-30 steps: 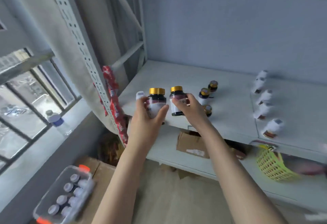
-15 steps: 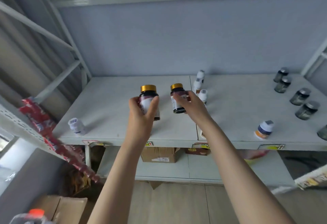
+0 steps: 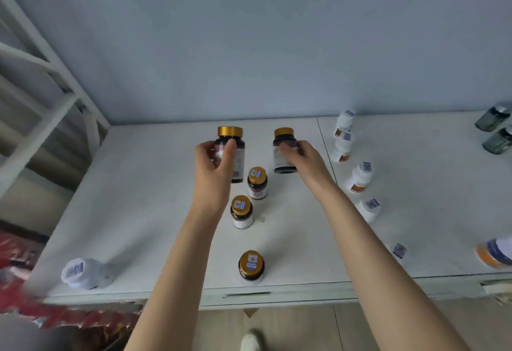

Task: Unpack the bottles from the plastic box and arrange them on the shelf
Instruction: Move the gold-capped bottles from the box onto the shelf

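A pale blue-grey wall [image 3: 277,45] fills the upper part of the view, and below it a white shelf [image 3: 144,198] runs across, with white metal framing [image 3: 55,95] at its left end. Two bare forearms reach up from the bottom edge over the shelf. The left hand [image 3: 213,167] grips a dark gold-capped bottle [image 3: 238,162], its fingers [image 3: 203,151] and thumb clamped round the body below the cap, with the bottle upright. The right hand [image 3: 307,162] grips a second dark gold-capped bottle [image 3: 280,166] in the same way, its fingers [image 3: 288,153] curled round the label, a little to the right of the first. Both are held over the back middle of the shelf; whether their bases touch the board cannot be told. Between the forearms, three more gold-capped bottles stand on the shelf in a loose line running toward the front edge: one [image 3: 257,183] just below the left hand's bottle, one [image 3: 242,212] nearer, and one [image 3: 251,265] close to the edge. To the right a row of white bottles [image 3: 360,177] runs from back to front, and two dark grey bottles [image 3: 493,119] stand at the far right. A single white bottle [image 3: 80,269] sits near the front left corner, blurred.
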